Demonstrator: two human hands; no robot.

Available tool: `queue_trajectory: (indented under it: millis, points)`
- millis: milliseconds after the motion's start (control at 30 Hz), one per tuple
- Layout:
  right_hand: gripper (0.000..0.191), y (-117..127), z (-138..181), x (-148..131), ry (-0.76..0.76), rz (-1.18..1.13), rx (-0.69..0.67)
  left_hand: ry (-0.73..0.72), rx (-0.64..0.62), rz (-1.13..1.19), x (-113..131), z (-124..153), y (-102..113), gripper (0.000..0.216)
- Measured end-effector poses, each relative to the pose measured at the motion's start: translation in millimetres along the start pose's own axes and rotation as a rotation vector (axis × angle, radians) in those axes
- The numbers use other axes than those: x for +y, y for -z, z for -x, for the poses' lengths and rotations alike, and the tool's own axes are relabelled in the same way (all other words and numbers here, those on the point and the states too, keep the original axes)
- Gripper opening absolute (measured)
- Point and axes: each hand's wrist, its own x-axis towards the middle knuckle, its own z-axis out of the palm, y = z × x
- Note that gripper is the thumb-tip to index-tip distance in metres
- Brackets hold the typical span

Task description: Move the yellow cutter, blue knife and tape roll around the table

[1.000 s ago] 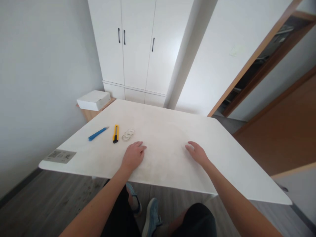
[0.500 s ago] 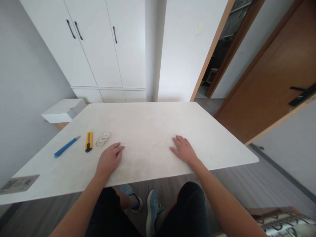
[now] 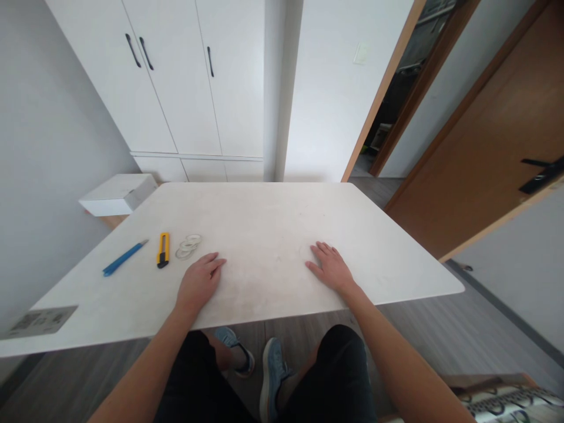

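My left hand [image 3: 201, 280] rests on the white table [image 3: 264, 217], its fingers stretched out and nothing in them. Just beyond it lies a small overlapping pile of thin whitish rings [image 3: 188, 247] that look like narrow tape rolls; the hand does not touch them. A yellow box cutter [image 3: 163, 249] with a black end is left of the rings. Farther left is a slim blue pen-like tool [image 3: 126, 258] with a grey tip. On the right half of the table my right hand [image 3: 331, 267] lies palm down, fingers spread, holding nothing.
A grey printed label [image 3: 42, 322] is on the table's near left corner. Past the far left edge sits a white box [image 3: 118, 194]. White cabinets [image 3: 185, 76] stand behind the table, and a brown door [image 3: 484, 147] is at the right. My legs are under the near edge.
The view has shifted slightly, so the table items appear a little farther right. Both hands stay resting in the same places on the table.
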Motion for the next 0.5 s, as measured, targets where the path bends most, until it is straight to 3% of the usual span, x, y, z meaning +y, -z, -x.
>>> queue_trajectory:
  millis: [500]
  points:
    - [0.07,0.0,0.9,-0.4,0.001,0.019,0.003,-0.001,0.009,0.002,1.2,0.7,-0.2,0.041]
